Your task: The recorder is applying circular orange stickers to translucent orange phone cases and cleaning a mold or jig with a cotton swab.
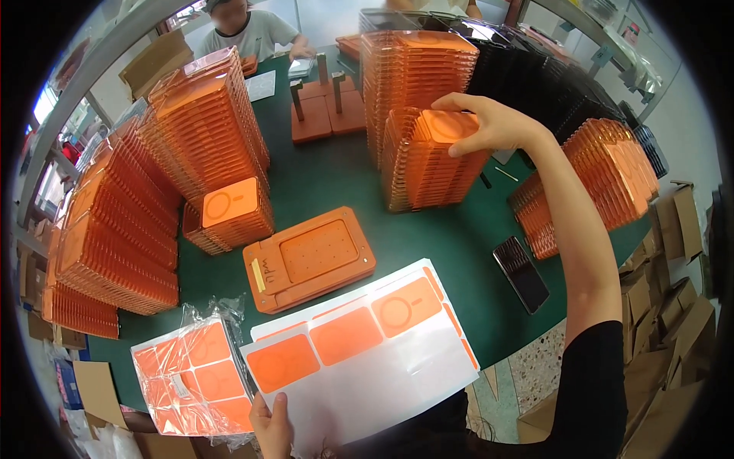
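At the lower middle, my left hand [274, 428] pinches the edge of a white sticker sheet [367, 382]. Three orange rounded stickers run along the sheet's top, and more sheets lie under it. My right hand [493, 126] reaches far forward, thumb and fingers closed round the top clear plastic case [447, 126] of a stack with orange inserts. Beyond the sheets lies an orange jig [310, 256] with a shallow rectangular recess. A plastic-wrapped pack of orange sticker sheets [195, 375] sits left of my left hand.
Tall stacks of orange cases [202, 122] line the left, with a short stack [229, 210] beside them. More orange stacks [589, 183] and black ones [520, 76] stand right and back. A phone [521, 274] lies at right. Orange blocks with posts [329, 107] stand before a person [252, 34].
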A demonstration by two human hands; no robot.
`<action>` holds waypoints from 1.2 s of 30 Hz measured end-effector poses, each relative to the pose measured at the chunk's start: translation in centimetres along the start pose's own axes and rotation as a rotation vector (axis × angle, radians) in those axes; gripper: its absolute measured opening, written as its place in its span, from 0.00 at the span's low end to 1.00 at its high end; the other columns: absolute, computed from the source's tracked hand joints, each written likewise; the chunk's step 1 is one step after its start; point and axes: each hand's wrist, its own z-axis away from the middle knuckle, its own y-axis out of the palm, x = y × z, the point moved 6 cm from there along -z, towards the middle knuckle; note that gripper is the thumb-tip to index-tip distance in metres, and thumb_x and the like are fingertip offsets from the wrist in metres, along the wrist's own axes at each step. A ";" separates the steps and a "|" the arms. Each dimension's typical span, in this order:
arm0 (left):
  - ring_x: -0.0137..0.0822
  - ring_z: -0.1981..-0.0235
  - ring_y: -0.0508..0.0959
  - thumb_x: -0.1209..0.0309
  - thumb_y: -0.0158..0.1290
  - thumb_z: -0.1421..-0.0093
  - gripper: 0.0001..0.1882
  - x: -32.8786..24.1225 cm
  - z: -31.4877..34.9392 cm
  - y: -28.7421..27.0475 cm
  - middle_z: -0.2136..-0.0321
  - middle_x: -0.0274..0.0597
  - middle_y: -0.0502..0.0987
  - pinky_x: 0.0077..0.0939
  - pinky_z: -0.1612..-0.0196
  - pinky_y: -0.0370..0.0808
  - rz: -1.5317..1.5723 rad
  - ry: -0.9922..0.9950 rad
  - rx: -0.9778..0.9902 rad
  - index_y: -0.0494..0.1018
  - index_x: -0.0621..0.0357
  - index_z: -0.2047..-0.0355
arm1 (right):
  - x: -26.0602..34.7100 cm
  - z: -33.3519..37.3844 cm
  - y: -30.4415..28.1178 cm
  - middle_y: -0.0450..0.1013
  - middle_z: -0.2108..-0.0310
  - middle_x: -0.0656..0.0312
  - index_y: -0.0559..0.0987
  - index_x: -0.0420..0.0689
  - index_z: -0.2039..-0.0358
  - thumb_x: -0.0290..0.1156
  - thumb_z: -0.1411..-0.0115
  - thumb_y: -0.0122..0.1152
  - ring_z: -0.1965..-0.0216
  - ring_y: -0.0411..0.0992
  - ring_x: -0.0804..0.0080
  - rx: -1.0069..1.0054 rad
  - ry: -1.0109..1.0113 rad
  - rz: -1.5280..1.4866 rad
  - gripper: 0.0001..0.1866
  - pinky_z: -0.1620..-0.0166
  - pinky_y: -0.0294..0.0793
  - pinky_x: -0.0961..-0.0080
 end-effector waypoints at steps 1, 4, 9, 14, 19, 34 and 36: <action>0.17 0.69 0.70 0.77 0.51 0.33 0.10 0.0 0.1 0.1 0.62 0.32 0.79 0.15 0.68 0.64 -0.003 -0.003 -0.002 0.72 0.66 0.52 | 0.3 -0.2 0.1 0.70 0.40 0.55 0.70 0.45 0.37 0.39 0.54 0.74 0.37 0.67 0.61 0.020 -0.005 0.010 0.43 0.32 0.62 0.67; 0.19 0.67 0.72 0.77 0.51 0.32 0.12 -0.8 0.2 1.1 0.61 0.33 0.79 0.16 0.65 0.67 0.036 -0.009 0.011 0.72 0.66 0.50 | 1.1 -0.8 0.3 0.70 0.40 0.55 0.70 0.45 0.37 0.40 0.55 0.74 0.37 0.67 0.61 0.052 -0.016 0.039 0.43 0.32 0.63 0.67; 0.23 0.61 0.76 0.78 0.51 0.32 0.15 -0.5 0.3 0.9 0.56 0.36 0.80 0.19 0.58 0.71 0.076 -0.011 0.011 0.71 0.67 0.46 | 1.5 -1.0 0.0 0.71 0.41 0.54 0.70 0.44 0.37 0.40 0.55 0.74 0.39 0.69 0.60 0.055 -0.015 0.105 0.43 0.35 0.65 0.67; 0.23 0.61 0.76 0.78 0.50 0.32 0.15 -0.2 0.2 0.8 0.56 0.36 0.80 0.18 0.58 0.71 0.079 -0.019 0.019 0.71 0.67 0.46 | 1.8 -1.5 0.0 0.72 0.42 0.53 0.71 0.43 0.38 0.41 0.55 0.74 0.41 0.70 0.58 0.029 -0.018 0.147 0.42 0.36 0.67 0.68; 0.23 0.60 0.76 0.78 0.50 0.32 0.15 -0.3 0.3 0.9 0.55 0.37 0.80 0.19 0.57 0.72 0.107 -0.012 0.020 0.70 0.67 0.46 | 1.7 -2.0 0.2 0.71 0.42 0.53 0.71 0.42 0.38 0.40 0.56 0.75 0.41 0.70 0.59 0.059 -0.015 0.260 0.43 0.36 0.67 0.69; 0.17 0.70 0.73 0.75 0.52 0.32 0.15 -0.3 0.5 0.5 0.63 0.32 0.80 0.12 0.69 0.66 0.044 -0.069 -0.009 0.71 0.64 0.46 | 1.6 -1.2 0.3 0.69 0.39 0.52 0.64 0.42 0.34 0.37 0.54 0.76 0.40 0.69 0.61 0.140 0.057 0.208 0.48 0.36 0.67 0.71; 0.18 0.70 0.73 0.75 0.52 0.32 0.15 -0.2 0.7 0.6 0.63 0.32 0.80 0.13 0.69 0.67 0.002 -0.227 0.048 0.71 0.64 0.46 | 0.8 -0.2 -0.2 0.68 0.38 0.51 0.63 0.42 0.32 0.38 0.53 0.76 0.38 0.67 0.60 0.051 -0.015 0.195 0.49 0.35 0.65 0.71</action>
